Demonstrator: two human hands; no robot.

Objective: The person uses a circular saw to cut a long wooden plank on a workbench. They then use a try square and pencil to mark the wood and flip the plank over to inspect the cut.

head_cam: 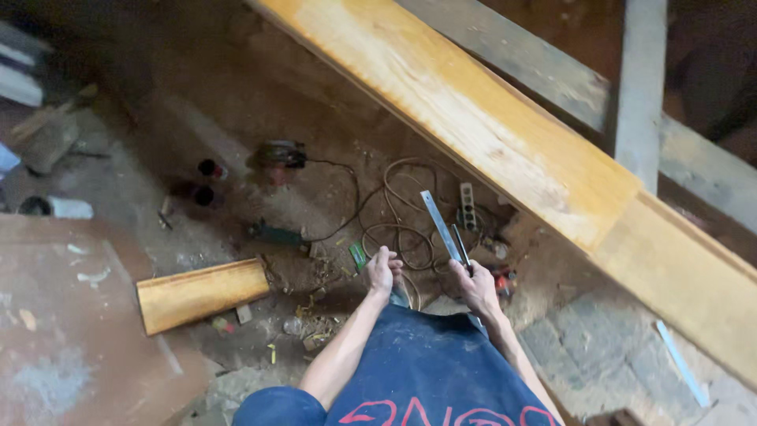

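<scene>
Fingers (464,270) of right hand (477,288) clenched round a flat metal ruler (438,219), gripped at its lower part, blade slanting up and left over the dirt floor (126,189). Thin dark tool (463,256) pinched in the same grasp, lying just beside the ruler's edge; kind too small to tell. Left hand (382,272) curled into a loose fist just beside the right, knuckles up; contents, if any, hidden. Small green object (358,255) on the ground touching or nearly touching that fist.

Both hands low, over the lap of a blue garment (426,363), near a tangle of cable (394,217) and a pale power strip (467,207). Long yellow plank (489,134) running diagonally above and to the right, well apart from the hands. Short yellow offcut (201,293) lying to the left. Power tool (280,154) further off, cord trailing toward the tangle.

Judging by the grip: ruler and marking tool gathered up, nothing yet laid against wood. Next move likely to call for separating the two items, one per hand, and keeping the blade clear of the cable.
</scene>
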